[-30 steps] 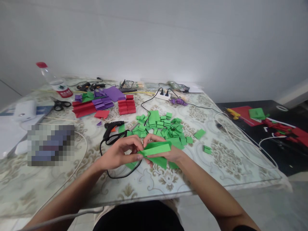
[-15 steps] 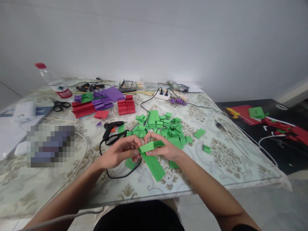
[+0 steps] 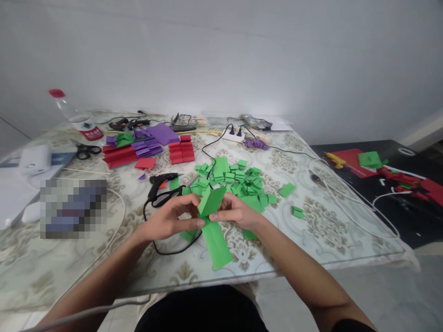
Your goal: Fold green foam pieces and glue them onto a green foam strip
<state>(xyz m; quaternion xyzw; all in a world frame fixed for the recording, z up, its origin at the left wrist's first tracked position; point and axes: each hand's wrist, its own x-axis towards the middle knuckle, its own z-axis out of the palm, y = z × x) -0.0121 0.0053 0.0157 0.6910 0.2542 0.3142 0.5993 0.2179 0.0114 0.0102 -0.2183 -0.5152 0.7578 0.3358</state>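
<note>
Both my hands hold a long green paper strip (image 3: 215,230) over the near middle of the table. My left hand (image 3: 169,219) pinches it at the fold from the left, thumb on top. My right hand (image 3: 237,213) grips it from the right. The strip's upper end stands up between my hands and its lower end hangs toward me. Just behind my hands lies a heap of several small folded green paper pieces (image 3: 235,182).
A black glue gun (image 3: 162,180) and its cable lie left of the heap. Red folded pieces (image 3: 182,150), purple pieces (image 3: 147,145), scissors (image 3: 85,150), a bottle (image 3: 78,117) and a power strip (image 3: 234,136) sit farther back. A dark side table (image 3: 398,184) with red and green paper stands at right.
The green strip has been turned from lying sideways across my hands to running lengthwise, one end raised between my fingers and the other hanging toward me. Both hands stayed in place.
</note>
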